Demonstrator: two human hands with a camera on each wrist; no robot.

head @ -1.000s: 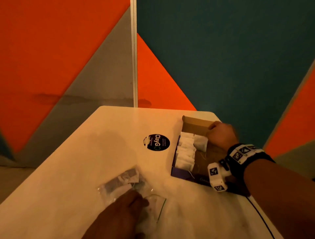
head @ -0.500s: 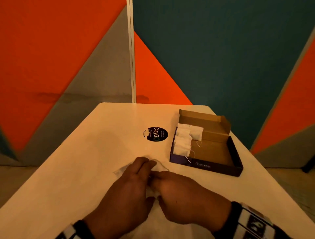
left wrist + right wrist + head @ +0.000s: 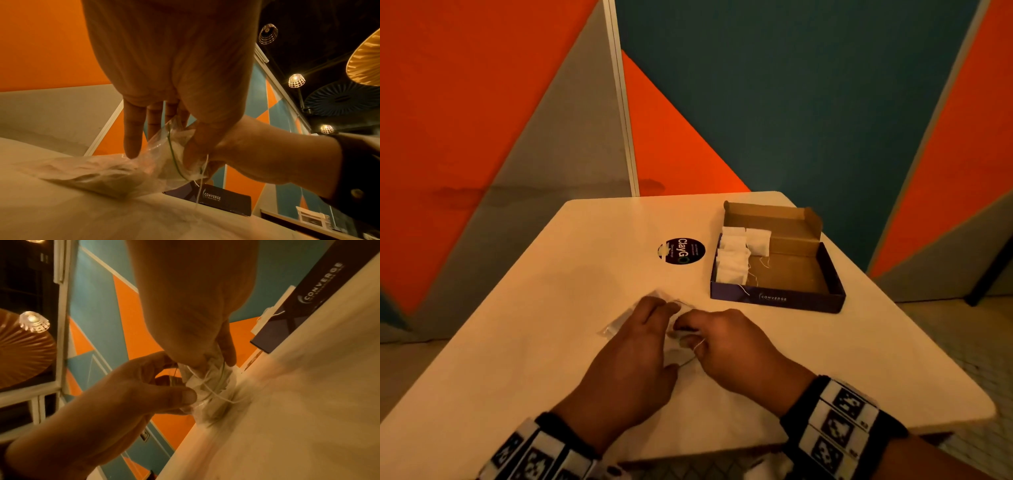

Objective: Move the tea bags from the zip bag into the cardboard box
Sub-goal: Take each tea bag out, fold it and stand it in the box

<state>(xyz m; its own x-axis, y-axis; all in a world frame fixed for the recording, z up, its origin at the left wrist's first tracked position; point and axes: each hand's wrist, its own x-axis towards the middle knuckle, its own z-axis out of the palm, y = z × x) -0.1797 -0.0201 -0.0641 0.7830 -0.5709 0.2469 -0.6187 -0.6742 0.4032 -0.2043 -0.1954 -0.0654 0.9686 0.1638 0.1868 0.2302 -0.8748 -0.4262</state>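
Note:
The clear zip bag (image 3: 616,323) lies on the white table (image 3: 544,281) in front of me, with tea bags inside it (image 3: 102,173). My left hand (image 3: 671,315) pinches the bag's mouth between its thumb (image 3: 185,395) and fingers. My right hand (image 3: 685,334) reaches into the mouth and pinches a white tea bag (image 3: 197,382) whose string (image 3: 202,178) hangs out. The open cardboard box (image 3: 777,301), dark outside with "CONVERGE" printed on its front, stands at the far right. Several white tea bags (image 3: 734,263) are stacked along its left side.
A round black "ClayGo" sticker (image 3: 681,251) sits on the table left of the box. The table's far edge meets orange, grey and teal wall panels. Its right edge runs just past the box. Pendant lamps (image 3: 296,80) hang overhead.
One second ago my right hand was at the box's back left corner. It has come back to the zip bag and now meets my left hand at the bag's mouth.

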